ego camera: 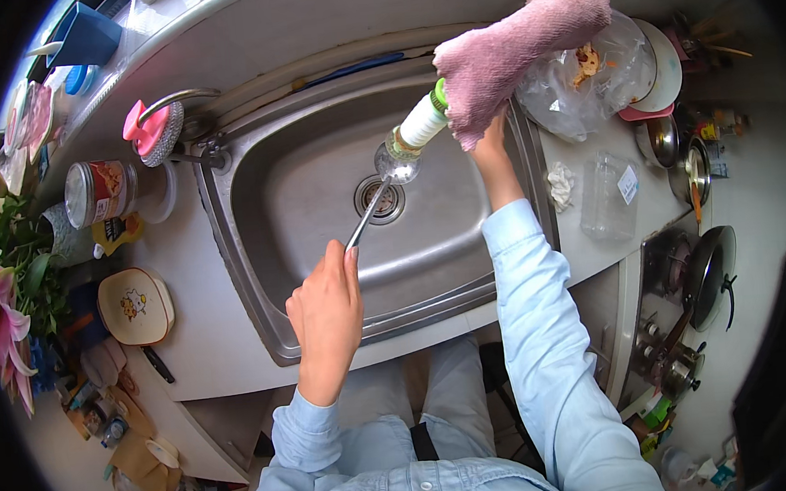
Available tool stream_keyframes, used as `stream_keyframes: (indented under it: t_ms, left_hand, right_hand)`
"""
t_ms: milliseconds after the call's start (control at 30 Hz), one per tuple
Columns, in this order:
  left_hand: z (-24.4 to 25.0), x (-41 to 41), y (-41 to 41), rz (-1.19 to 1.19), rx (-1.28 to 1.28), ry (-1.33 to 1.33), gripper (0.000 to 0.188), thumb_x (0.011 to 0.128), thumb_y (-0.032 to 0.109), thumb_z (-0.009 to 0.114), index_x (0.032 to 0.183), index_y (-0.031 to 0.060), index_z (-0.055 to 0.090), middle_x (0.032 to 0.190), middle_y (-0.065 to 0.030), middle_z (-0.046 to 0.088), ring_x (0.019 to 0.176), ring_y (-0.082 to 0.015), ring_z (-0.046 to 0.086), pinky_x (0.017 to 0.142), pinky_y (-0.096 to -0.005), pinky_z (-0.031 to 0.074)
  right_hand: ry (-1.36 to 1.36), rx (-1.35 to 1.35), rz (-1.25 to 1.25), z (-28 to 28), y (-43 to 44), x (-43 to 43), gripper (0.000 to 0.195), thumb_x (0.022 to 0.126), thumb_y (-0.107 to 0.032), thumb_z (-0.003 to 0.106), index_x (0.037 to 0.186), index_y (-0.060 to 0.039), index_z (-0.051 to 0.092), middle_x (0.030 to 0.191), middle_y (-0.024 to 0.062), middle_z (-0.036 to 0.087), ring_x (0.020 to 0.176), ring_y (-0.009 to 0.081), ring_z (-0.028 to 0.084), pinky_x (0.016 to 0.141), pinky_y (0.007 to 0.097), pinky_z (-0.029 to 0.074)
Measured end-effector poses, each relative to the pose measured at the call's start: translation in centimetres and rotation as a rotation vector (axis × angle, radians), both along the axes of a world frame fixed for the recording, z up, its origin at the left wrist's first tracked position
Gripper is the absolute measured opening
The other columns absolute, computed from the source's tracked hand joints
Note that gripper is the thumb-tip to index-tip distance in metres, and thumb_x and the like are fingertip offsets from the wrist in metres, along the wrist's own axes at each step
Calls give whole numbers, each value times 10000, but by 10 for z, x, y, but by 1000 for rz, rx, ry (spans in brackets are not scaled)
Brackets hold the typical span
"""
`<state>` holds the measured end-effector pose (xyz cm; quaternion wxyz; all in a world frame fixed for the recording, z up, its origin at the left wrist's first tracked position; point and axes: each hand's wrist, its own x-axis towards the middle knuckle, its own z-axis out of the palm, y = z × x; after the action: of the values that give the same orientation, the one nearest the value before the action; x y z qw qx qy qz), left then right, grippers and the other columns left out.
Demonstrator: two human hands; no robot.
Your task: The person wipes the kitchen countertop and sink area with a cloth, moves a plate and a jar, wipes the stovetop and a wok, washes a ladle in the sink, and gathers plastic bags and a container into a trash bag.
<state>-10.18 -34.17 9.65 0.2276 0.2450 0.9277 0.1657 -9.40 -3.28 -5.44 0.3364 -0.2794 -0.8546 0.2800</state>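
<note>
My left hand (pixel 328 295) grips the slim handle of a metal spoon or ladle (pixel 368 214) over the sink. Its far end reaches a shiny rounded part just below the white and green faucet nozzle (pixel 422 120); whether that is the utensil's bowl or running water is hard to tell. A pink cloth (pixel 522 38) drapes over the faucet. Behind the cloth, my right hand (pixel 495 158) reaches up at the sink's far right; its fingers are hidden. Below the nozzle lies the drain strainer (pixel 380 200) of the stainless steel sink (pixel 309 141).
Right of the sink are a plastic bag (pixel 571 89) with scraps, a crumpled tissue (pixel 561 186), a clear plastic box (pixel 609 197) and a stove (pixel 664 259). At left stand a jar (pixel 99 192), a hooked pink-handled scrubber (pixel 155 132), a square dish (pixel 136 306) and a black-handled knife (pixel 158 364).
</note>
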Motion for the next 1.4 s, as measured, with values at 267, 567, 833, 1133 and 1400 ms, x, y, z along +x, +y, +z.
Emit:
stream_keyframes:
  t_ms: [267, 567, 833, 1133, 1400]
  left_hand:
    - [0, 1, 6, 37, -2, -24, 327, 1062, 297, 449, 862, 40, 483, 720, -194, 609, 687, -455, 584, 593, -512, 436]
    - [4, -2, 8, 43, -15, -37, 338, 1063, 291, 450, 853, 29, 480, 710, -210, 606, 694, -472, 579, 590, -518, 435]
    - [3, -2, 8, 57, -5, -26, 332, 1056, 282, 464, 845, 27, 485, 721, -207, 618, 690, -467, 587, 585, -518, 437]
    - [-29, -7, -2, 86, -56, 40, 317, 1044, 293, 488, 854, 40, 515, 740, -185, 643, 686, -445, 619, 580, -518, 458]
    - [-33, -11, -3, 85, -67, 39, 305, 1036, 296, 501, 868, 44, 534, 755, -173, 655, 672, -432, 633, 570, -510, 469]
  right_hand:
    - [4, 39, 31, -11, 4, 2, 405, 906, -118, 639, 1285, -30, 527, 1227, 226, 615, 1166, 430, 574, 979, 462, 452]
    - [-11, -59, 47, -27, 12, 2, 496, 920, -158, 635, 1377, -22, 500, 1351, 231, 568, 1251, 418, 533, 1048, 444, 425]
    - [-89, -61, 26, 6, -14, 13, 530, 907, -118, 643, 1393, -4, 465, 1394, 213, 499, 1263, 391, 510, 1064, 434, 394]
    - [216, -1357, 224, 37, -135, -7, 208, 1048, -262, 520, 935, -89, 537, 731, -21, 413, 685, 125, 443, 673, 275, 379]
    - [373, -1766, 392, 23, -135, -29, 346, 1086, -331, 442, 789, -156, 414, 682, -50, 321, 532, 72, 225, 517, 241, 225]
